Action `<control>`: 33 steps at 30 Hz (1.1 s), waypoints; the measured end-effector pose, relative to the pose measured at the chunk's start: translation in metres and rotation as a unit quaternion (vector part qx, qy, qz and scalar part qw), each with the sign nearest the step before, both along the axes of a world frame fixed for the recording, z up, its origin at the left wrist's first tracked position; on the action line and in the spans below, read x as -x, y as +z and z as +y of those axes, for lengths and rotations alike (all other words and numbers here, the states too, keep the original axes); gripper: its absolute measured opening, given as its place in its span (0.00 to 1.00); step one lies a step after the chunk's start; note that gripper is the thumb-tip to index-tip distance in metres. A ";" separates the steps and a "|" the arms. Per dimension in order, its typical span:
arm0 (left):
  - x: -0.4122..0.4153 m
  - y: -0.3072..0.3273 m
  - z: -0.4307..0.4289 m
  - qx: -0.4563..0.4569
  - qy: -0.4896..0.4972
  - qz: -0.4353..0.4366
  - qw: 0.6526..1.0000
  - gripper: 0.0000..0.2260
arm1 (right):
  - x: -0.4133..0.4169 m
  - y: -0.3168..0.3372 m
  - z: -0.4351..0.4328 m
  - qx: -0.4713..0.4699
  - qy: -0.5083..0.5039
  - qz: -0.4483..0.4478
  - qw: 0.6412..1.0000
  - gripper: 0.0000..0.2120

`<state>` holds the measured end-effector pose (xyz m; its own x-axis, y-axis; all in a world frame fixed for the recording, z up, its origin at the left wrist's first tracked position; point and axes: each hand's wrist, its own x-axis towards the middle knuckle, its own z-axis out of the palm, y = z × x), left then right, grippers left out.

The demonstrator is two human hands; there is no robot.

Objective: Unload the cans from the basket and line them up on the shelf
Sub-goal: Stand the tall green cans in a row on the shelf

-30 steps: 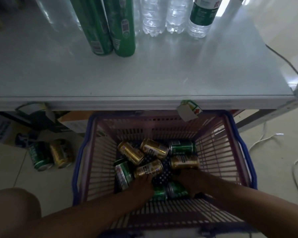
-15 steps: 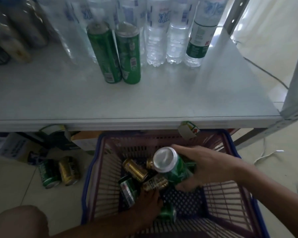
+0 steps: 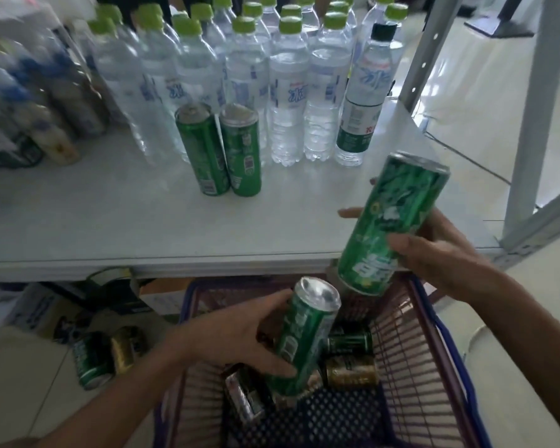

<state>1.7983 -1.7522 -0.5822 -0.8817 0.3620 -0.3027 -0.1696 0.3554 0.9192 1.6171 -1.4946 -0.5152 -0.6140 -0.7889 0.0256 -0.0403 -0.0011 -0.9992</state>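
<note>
Right hand [image 3: 440, 257] wrapped around a tall green can [image 3: 392, 224], tilted, over the shelf's [image 3: 110, 227] near right edge; left hand [image 3: 236, 337] closed on a second green can [image 3: 304, 337], just above the basket [image 3: 434, 350]; more cans, green and gold, lie in the basket bottom; two green cans [image 3: 220, 150] stand upright and touching mid-shelf, water bottles [image 3: 285, 85] behind; step looks like carry-to-shelf; next: upright each can, set it beside that pair to extend the row.
</note>
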 end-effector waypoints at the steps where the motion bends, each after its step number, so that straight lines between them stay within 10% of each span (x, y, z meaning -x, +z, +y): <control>1: 0.003 0.010 -0.004 -0.036 0.026 0.016 0.999 0.43 | 0.002 0.001 -0.001 0.025 -0.032 -0.011 0.999 0.42; 12: 0.055 0.055 -0.025 -0.054 0.373 0.233 0.897 0.30 | 0.005 -0.002 -0.050 0.034 -0.237 0.119 0.964 0.35; 24: 0.101 0.024 -0.012 0.007 0.402 0.279 0.872 0.28 | 0.007 -0.013 -0.085 -0.007 -0.257 0.190 0.948 0.37; 33: 0.112 0.017 -0.021 0.253 0.421 0.289 0.822 0.27 | 0.018 -0.024 -0.102 -0.032 -0.251 0.219 0.942 0.39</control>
